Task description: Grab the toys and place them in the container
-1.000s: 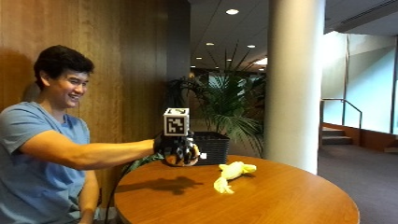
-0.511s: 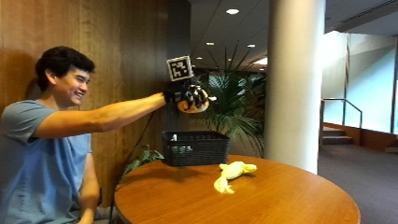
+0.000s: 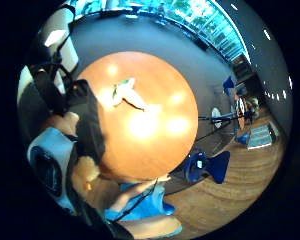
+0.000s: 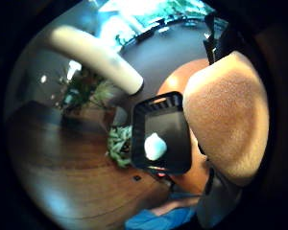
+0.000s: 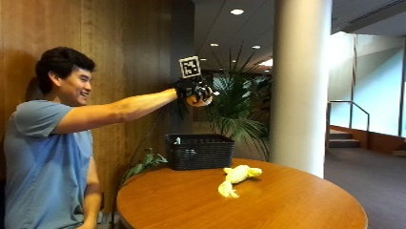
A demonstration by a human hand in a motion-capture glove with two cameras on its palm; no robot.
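In the outside view my gloved right hand (image 5: pixel 192 89) is held high at arm's length, well above the black basket (image 5: pixel 200 151). Its fingers curl round a small tan plush toy (image 5: pixel 203 101). That fuzzy tan toy (image 4: pixel 228 115) fills much of the thumb side palm view, with the basket (image 4: pixel 158 104) far below it. A white toy (image 4: pixel 155 146) lies inside the basket. A yellow plush toy (image 5: pixel 236 177) lies on the round wooden table (image 5: pixel 285 210), just in front of the basket. From the little finger side it shows again as the yellow toy (image 3: pixel 126 93) on the tabletop (image 3: pixel 155 150).
The basket stands at the table's back edge near the wooden wall (image 5: pixel 126 47). A potted palm (image 5: pixel 238 100) and a white column (image 5: pixel 301 86) rise behind the table. Dark floor surrounds the table.
My hand has risen with the tan toy from table height beside the basket to high above it. In the last half second it has hardly moved. The yellow toy stays put.
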